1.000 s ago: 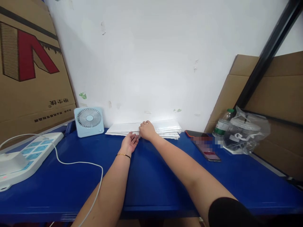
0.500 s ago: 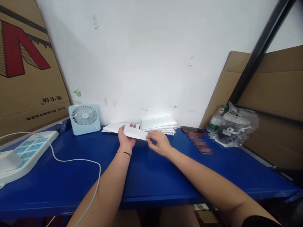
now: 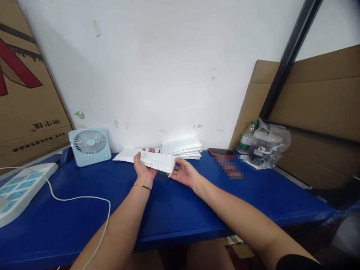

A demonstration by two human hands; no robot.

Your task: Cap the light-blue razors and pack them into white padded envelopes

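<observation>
A big brown box (image 3: 33, 103) stands at the far left. In front of it, a white power strip (image 3: 28, 189) lies on the blue table (image 3: 180, 213), and a thin white wire (image 3: 90, 197) curls across from it. Next is a small blue fan (image 3: 90, 146), upright by the wall.

The left hand (image 3: 144, 168) is wrapped around the left end of a white packet (image 3: 160, 162), thumb on top and fingers under and behind. A second ago this hand was open and held nothing. Now the packet is up above the table, in front of the other packets. Its wide side shows more than it did half a second ago. I can't tell what is inside it.

Behind it are a low left pile (image 3: 123, 154) and a taller right pile (image 3: 182, 146) of white packets. The right hand (image 3: 185, 174) was on the packets a second ago; now its fingers pinch the right end of the held one.

Farther right lies a dark phone (image 3: 222, 152) with an orange edge. Then comes a clear bottle (image 3: 246, 142) with a green cap. Beside it, a see-through bag (image 3: 284, 140) has a dark tub (image 3: 260, 153) with a white lid in it.
</observation>
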